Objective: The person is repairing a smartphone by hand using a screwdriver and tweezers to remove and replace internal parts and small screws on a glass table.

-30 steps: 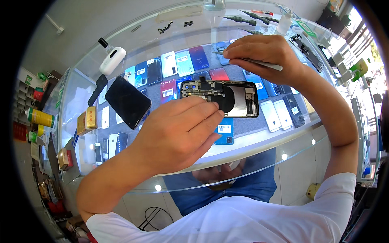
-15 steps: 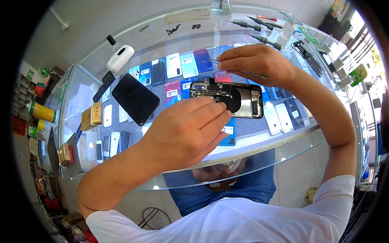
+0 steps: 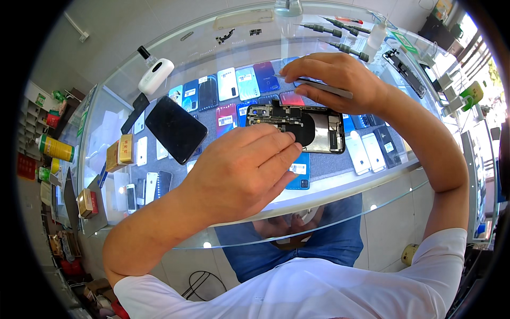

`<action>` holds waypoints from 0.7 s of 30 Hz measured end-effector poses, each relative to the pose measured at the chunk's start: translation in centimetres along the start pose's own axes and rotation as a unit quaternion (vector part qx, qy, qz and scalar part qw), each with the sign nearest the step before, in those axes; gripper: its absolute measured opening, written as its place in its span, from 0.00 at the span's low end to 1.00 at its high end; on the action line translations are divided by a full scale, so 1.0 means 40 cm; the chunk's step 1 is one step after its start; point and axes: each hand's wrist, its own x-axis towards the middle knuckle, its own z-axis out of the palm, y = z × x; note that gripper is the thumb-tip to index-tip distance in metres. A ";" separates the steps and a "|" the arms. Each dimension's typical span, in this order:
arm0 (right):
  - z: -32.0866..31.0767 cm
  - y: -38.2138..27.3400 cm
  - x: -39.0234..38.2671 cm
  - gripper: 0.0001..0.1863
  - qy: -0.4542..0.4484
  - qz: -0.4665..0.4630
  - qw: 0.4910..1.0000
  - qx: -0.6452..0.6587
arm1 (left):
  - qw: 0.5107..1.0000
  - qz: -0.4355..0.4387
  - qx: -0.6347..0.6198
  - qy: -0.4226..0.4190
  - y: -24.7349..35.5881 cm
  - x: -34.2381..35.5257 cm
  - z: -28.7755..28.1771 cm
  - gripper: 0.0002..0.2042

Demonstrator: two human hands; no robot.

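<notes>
An opened phone (image 3: 322, 132) lies on the glass counter with its inside facing up, its circuit board at the left and a black round pad in the middle. My left hand (image 3: 241, 173) grips it by the near left side, fingers together over the edge; the fingers hide that corner. Above its far edge, my right hand (image 3: 340, 80) holds grey tweezers (image 3: 332, 90) between thumb and fingers, with the tips pointing left and clear of the phone. A dark phone screen (image 3: 176, 129) lies to the left of my left hand.
Several screwdrivers (image 3: 345, 50) lie at the far right beside a clear bottle (image 3: 376, 38). A white device (image 3: 155, 77) stands far left, near small boxes (image 3: 126, 149). Small loose parts (image 3: 225, 36) lie at the back. Several phones (image 3: 226, 85) show under the glass.
The tweezers have turned in my right hand and show more of their length. The right hand has shifted slightly; my left hand stays on the phone.
</notes>
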 end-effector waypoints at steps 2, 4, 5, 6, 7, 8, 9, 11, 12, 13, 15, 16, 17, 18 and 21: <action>-0.001 0.004 -0.001 0.17 -0.021 0.014 1.000 -0.010 | 1.000 0.000 -0.005 0.000 0.002 0.003 0.001 0.21; -0.004 0.004 0.001 0.18 -0.040 0.027 0.999 -0.006 | 1.000 -0.002 -0.010 0.000 0.003 0.004 0.003 0.21; -0.009 0.001 0.004 0.18 -0.049 0.032 0.998 0.002 | 1.000 -0.002 -0.011 0.000 0.002 0.004 0.003 0.21; -0.012 -0.002 0.007 0.19 -0.057 0.038 0.998 0.010 | 1.000 -0.002 -0.011 0.001 0.001 0.004 0.003 0.21; -0.015 -0.005 0.009 0.20 -0.062 0.042 0.997 0.009 | 1.000 -0.001 -0.011 0.002 0.001 0.004 0.003 0.21; -0.018 -0.009 0.011 0.21 -0.067 0.047 0.997 0.007 | 1.000 -0.002 -0.012 0.002 0.000 0.003 0.003 0.21; -0.020 -0.013 0.011 0.22 -0.072 0.052 0.996 0.006 | 1.000 -0.003 -0.012 0.001 -0.001 0.002 0.004 0.21; -0.020 -0.010 0.012 0.23 -0.063 0.053 0.996 0.025 | 1.000 -0.001 -0.011 0.003 -0.001 0.001 0.004 0.21; -0.019 -0.007 0.011 0.24 -0.058 0.053 0.996 0.035 | 1.000 0.001 -0.009 0.005 -0.001 0.001 0.005 0.21; -0.015 -0.004 0.010 0.25 -0.043 0.057 0.996 0.058 | 1.000 0.002 -0.007 0.007 -0.001 0.001 0.004 0.21; -0.010 0.000 0.007 0.27 -0.014 0.064 0.993 0.102 | 1.000 0.000 -0.010 0.002 0.000 0.002 0.002 0.21; -0.011 -0.001 0.006 0.28 -0.009 0.074 0.992 0.100 | 1.000 -0.002 -0.013 -0.001 0.001 0.001 0.002 0.21; -0.018 -0.005 0.006 0.29 -0.004 0.084 0.992 0.098 | 1.000 -0.005 -0.012 -0.003 0.002 0.001 0.001 0.21; -0.025 -0.007 0.005 0.30 0.001 0.094 0.991 0.095 | 1.000 -0.007 -0.012 -0.006 0.003 0.001 -0.003 0.22; -0.053 -0.009 -0.009 0.32 0.027 0.070 0.992 0.103 | 1.000 -0.006 -0.010 -0.011 0.002 0.002 -0.005 0.22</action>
